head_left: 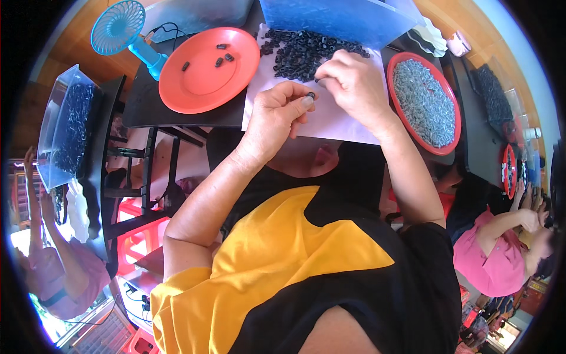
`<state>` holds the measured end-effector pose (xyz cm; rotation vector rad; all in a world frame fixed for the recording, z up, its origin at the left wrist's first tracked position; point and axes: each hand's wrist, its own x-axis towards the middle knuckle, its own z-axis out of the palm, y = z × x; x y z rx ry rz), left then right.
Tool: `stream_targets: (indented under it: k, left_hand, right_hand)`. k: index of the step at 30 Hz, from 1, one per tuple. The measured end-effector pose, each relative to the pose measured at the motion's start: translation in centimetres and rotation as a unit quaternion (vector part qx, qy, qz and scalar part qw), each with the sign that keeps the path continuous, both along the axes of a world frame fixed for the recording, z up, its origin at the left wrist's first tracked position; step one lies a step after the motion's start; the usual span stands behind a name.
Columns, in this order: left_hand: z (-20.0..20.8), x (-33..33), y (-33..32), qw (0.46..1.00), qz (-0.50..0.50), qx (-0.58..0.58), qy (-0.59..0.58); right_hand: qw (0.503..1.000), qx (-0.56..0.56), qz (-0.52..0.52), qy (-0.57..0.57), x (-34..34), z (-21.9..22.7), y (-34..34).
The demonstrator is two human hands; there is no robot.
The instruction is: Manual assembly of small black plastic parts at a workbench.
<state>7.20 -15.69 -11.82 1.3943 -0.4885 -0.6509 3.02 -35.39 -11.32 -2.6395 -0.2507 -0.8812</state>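
My left hand [277,115] is closed in a pinch, with a small black plastic piece [311,94] between thumb and forefinger. Close beside it, my right hand [354,85] has thumb and forefinger pressed together over the white sheet [348,121]; whatever they hold is too small to make out. Just beyond both hands lies a heap of small black plastic pieces [298,56]. On the left, a red plate [194,88] carries several black pieces. To the right, a red plate [394,82] is full of small silvery parts [424,103].
A blue handheld fan [132,38] stands beyond the left plate. A clear blue plastic bin [342,23] rises behind the heap. Another clear bin [65,127] with dark parts is at far left. Two people, one at left [68,271] and one in pink [492,253], are nearby.
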Motion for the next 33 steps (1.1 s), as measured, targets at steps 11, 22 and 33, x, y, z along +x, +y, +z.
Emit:
stream_targets:
  k: [11, 22, 33]
  left_hand:
    - [-0.4, 0.1, 0.2, 0.986, 0.065, -0.112, 0.105]
    - [2.4, -0.4, -1.8, 0.940, 0.111, -0.243, 0.211]
    - [1.9, -0.5, -1.9, 0.956, 0.112, -0.174, 0.209]
  right_hand:
    - [1.000, -0.017, 0.019, -0.011, -0.6, 0.8, 1.3]
    - [0.794, 0.554, 0.167, 0.183, -3.7, 0.8, 6.7]
    - [0.858, 0.462, 0.148, 0.166, -4.2, 0.8, 6.7]
